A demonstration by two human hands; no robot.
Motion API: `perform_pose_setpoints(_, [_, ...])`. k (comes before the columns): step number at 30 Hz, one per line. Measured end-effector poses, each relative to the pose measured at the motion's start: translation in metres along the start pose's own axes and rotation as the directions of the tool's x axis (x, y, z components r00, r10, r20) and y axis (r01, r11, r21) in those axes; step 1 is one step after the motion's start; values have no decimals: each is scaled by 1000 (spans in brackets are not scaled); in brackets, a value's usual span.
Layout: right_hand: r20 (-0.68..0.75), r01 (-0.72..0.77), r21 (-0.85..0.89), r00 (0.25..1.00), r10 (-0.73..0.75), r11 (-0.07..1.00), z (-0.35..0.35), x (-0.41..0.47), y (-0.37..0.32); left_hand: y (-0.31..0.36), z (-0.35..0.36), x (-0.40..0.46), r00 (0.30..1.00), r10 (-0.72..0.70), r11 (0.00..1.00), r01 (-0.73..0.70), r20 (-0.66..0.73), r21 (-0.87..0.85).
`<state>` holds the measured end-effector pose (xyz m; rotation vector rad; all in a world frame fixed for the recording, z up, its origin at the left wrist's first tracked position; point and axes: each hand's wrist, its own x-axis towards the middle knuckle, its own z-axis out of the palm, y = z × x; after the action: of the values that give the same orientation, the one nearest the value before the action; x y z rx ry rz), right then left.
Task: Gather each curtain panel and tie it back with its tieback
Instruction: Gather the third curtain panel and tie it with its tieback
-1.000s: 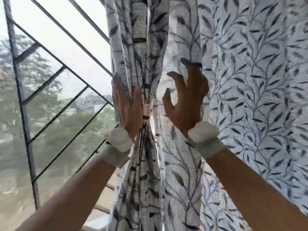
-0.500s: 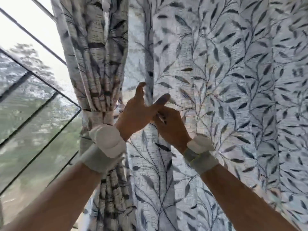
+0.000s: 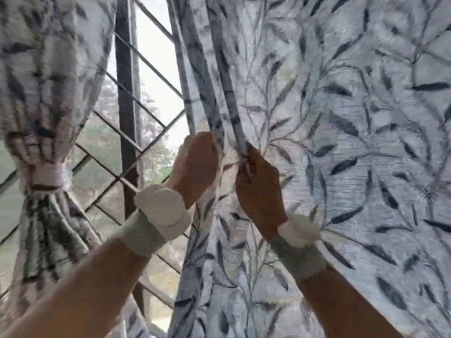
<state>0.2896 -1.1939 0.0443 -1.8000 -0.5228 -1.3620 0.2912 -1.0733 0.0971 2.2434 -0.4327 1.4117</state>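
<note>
A leaf-patterned curtain panel [image 3: 46,81] hangs gathered at the far left, cinched by a pale tieback [image 3: 45,175]. A second leaf-patterned panel [image 3: 341,142] hangs spread across the right half of the view. My left hand [image 3: 195,164] grips this second panel's left edge at mid height. My right hand [image 3: 258,184], just to the right, pinches a fold of the same panel. The fabric bunches into narrow folds above both hands. The frame is blurred.
A window with a diagonal metal grille [image 3: 127,142] shows between the two panels, with trees and bright sky beyond. White padded bands sit on both wrists.
The view has swung right, so the tied panel now sits at the far left. Both hands left it, reached the spread panel and took hold of its left edge, uncovering window between the panels.
</note>
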Motion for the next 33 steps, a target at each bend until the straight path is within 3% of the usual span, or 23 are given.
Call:
perform_pose_setpoints(5, [60,76,-37,995,-74,996,-33,11,33,53,38,16,1000,-23,988,26,19,-154])
perform_pose_setpoints(10, [12,-8,-156,1000,10,988,-73,22,67,105,82,13,984,105,970,-69,141,-234])
perform_pose_setpoints(13, [143,34,-129,990,-15,991,-78,13,70,104,82,7,988,65,961,-23,143,-274])
perform_pose_setpoints(15, [180,73,-131,982,-49,989,-72,7,68,96,79,0,983,25,924,46,181,-379])
perform_pose_setpoints(18, [193,117,-189,978,-80,975,-60,1,64,81,71,-14,977,2,695,153,215,-703])
perform_pose_setpoints(19, [241,126,-199,968,-77,972,-54,-1,61,76,68,-17,975,-22,657,181,221,-732])
perform_pose_setpoints(22, [367,112,-132,928,-56,985,-42,-8,52,59,67,-18,973,-139,788,222,185,-574])
perform_pose_setpoints(24, [379,125,-75,921,-88,989,-38,-15,46,44,68,-15,961,-230,818,276,154,-505])
perform_pose_setpoints(25, [327,108,-61,941,-83,992,-39,-19,44,39,68,-18,953,-248,795,302,171,-527])
perform_pose_setpoints(27, [42,85,-55,996,-83,995,-41,-21,39,20,62,-20,944,-271,767,330,188,-550])
perform_pose_setpoints(29, [-269,141,-141,947,-175,980,-48,-18,42,6,58,-25,936,-286,705,350,205,-616])
perform_pose_setpoints(30, [-347,144,-179,916,-199,973,-51,-16,45,0,54,-27,934,-272,632,355,232,-689])
perform_pose_setpoints(31, [-365,104,-158,918,-156,982,-54,-12,50,-1,54,-28,930,-253,542,364,265,-758])
perform_pose_setpoints(33, [-273,-86,3,958,83,996,-48,-8,53,-6,50,-28,932,-200,425,361,302,-830])
